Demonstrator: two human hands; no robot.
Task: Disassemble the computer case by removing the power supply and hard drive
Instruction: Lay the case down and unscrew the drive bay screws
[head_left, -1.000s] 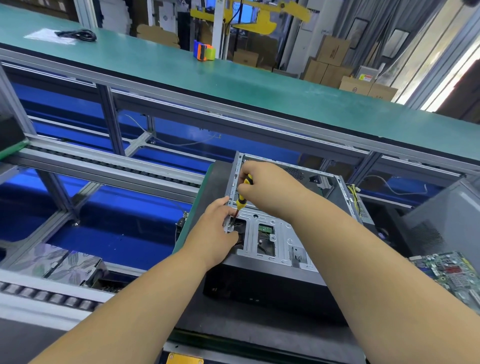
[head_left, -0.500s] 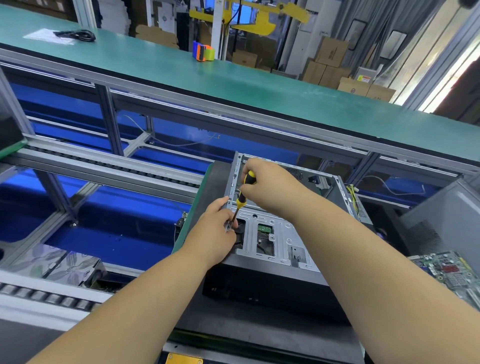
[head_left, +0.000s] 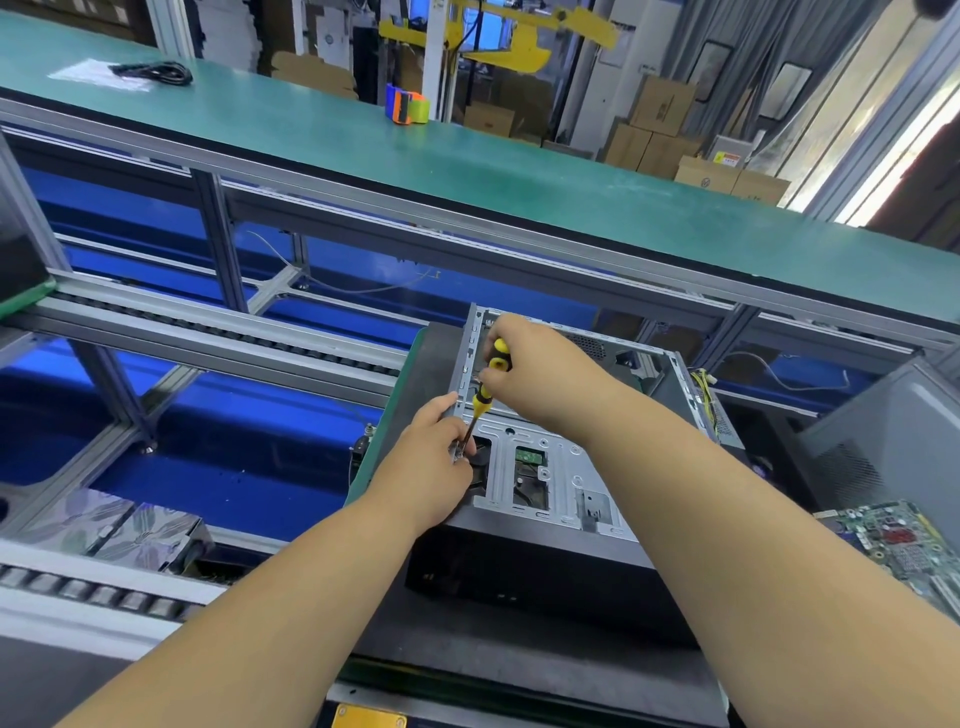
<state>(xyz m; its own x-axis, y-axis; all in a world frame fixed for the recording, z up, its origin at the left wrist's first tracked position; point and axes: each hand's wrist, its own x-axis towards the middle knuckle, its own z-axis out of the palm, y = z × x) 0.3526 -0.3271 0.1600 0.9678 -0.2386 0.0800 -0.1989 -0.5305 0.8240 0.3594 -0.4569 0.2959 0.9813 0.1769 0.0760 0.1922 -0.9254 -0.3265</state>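
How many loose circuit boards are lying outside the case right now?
1: a circuit board lies at the right edge, right of the computer case. More may sit beyond the frame.

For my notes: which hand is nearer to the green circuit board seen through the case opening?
Left. The left hand lies just left of the green circuit board; the right hand is above it, gripping the screwdriver.

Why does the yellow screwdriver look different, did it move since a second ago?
Yes, a little. The right hand tipped the screwdriver so its handle top sits further right of the computer case's left rail, while the tip stays by the left hand.
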